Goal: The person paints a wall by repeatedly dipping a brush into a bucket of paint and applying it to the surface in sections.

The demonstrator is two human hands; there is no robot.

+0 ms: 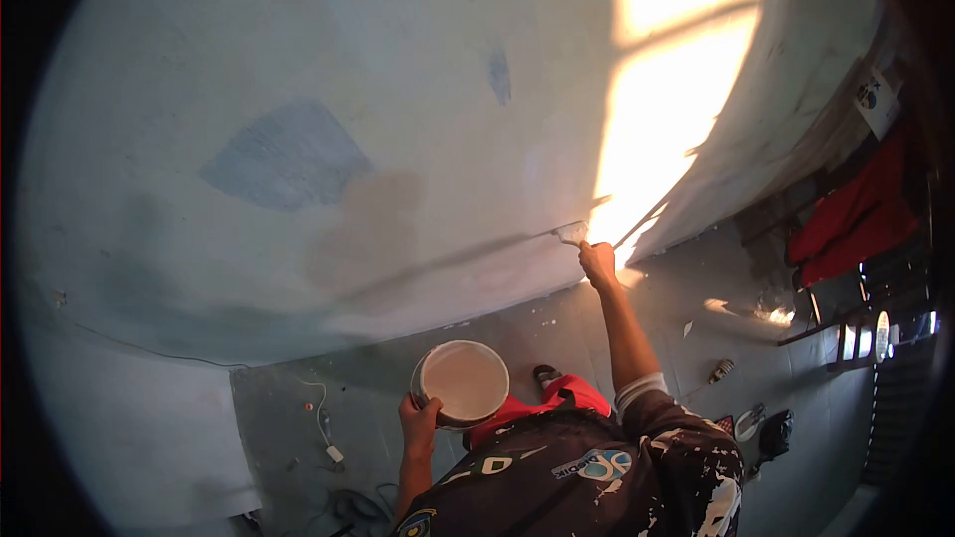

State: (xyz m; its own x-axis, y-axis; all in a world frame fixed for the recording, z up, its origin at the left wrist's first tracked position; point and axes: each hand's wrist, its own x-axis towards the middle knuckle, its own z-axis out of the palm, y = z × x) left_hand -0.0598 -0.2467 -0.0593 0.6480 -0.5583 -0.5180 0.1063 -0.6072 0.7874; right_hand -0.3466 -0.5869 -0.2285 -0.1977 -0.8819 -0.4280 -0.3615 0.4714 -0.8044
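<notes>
My left hand [421, 420] grips the rim of a round bucket [464, 383] of pale pinkish paint, held in front of my body with the thumb over the edge. Stretched out to the right, my right hand [598, 264] is closed around the handle of a paintbrush [571, 232]. The brush head meets or nearly meets the lower part of the pale wall [477, 139], beside a bright patch of sunlight. Higher on the wall show a large bluish patch [288, 156] and a smaller bluish mark [499, 77].
On the grey floor [527, 338] lie a power strip [334, 453] with a cord, dark cables [356, 507], a brush-like object [721, 370] and a black bag [776, 434]. Red cloth [860, 214] hangs at the right, near dark furniture. A thin cable runs along the lower left wall.
</notes>
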